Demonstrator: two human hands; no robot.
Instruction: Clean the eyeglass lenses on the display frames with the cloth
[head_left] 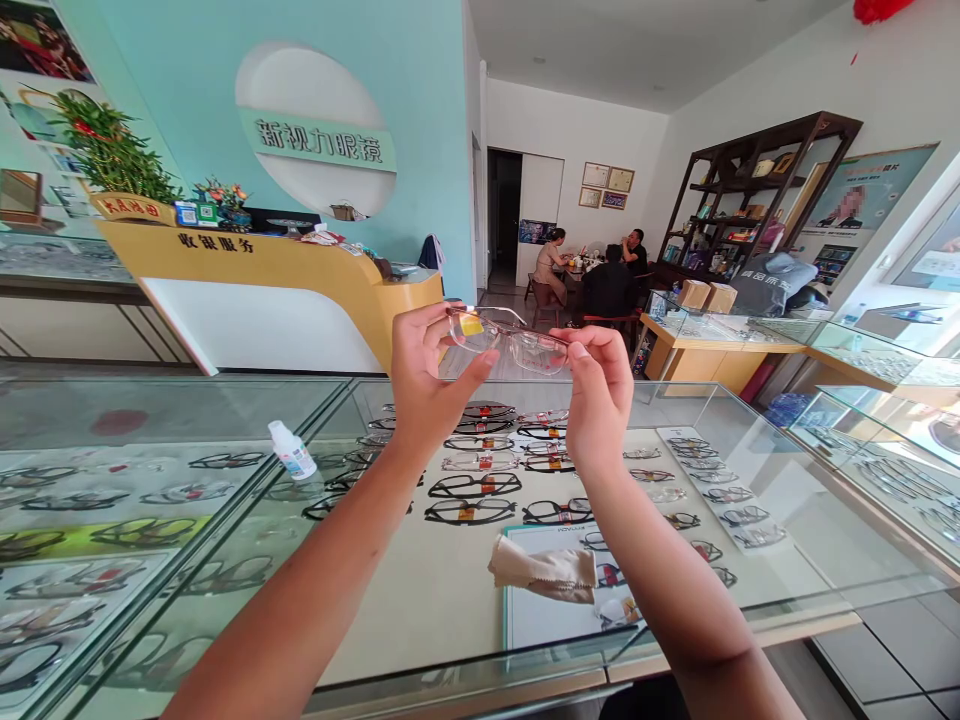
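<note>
A pair of eyeglasses with thin frames is held up in front of me, above the glass display case. At its left end my left hand grips the frame, thumb stretched along the lower rim. My right hand pinches the right end between thumb and fingers. Reddish print shows on one lens, and a yellow patch shows at the other. Below, on the glass top, lies a crumpled beige cleaning cloth. A small white spray bottle stands on the glass to the left of my forearm.
Rows of eyeglasses lie inside the display case. Behind it stands a yellow and white reception counter. Several people sit round a table at the back. More glass cases and a dark shelf stand on the right.
</note>
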